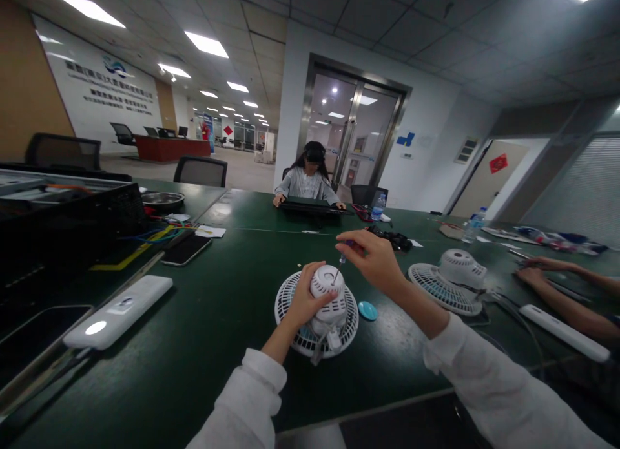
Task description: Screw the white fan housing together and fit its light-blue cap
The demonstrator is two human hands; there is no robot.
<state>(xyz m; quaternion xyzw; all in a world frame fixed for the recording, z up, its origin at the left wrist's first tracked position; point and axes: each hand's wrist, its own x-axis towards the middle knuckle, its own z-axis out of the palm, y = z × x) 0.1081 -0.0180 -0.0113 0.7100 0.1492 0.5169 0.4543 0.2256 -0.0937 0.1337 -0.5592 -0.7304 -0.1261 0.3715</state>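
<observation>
Fan (329, 320) lies face-down on the tabletop (217, 345); left grip (306, 295) clasps its motor housing (323, 278), right grip (372, 254) pinches a screwdriver (342, 260) upon it. Turquoise disc (367, 311) lies loose right of the fan; housing looks closed, screwdriver work unfinished.

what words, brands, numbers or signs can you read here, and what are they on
Nothing reads clearly enough to quote.
Wall sign: lettering, mostly Chinese characters, too blurred.
Red door sign: too small.
Water bottle label: too small.
Glass door: faint lettering, too small.
White fan: no readable text.
</observation>
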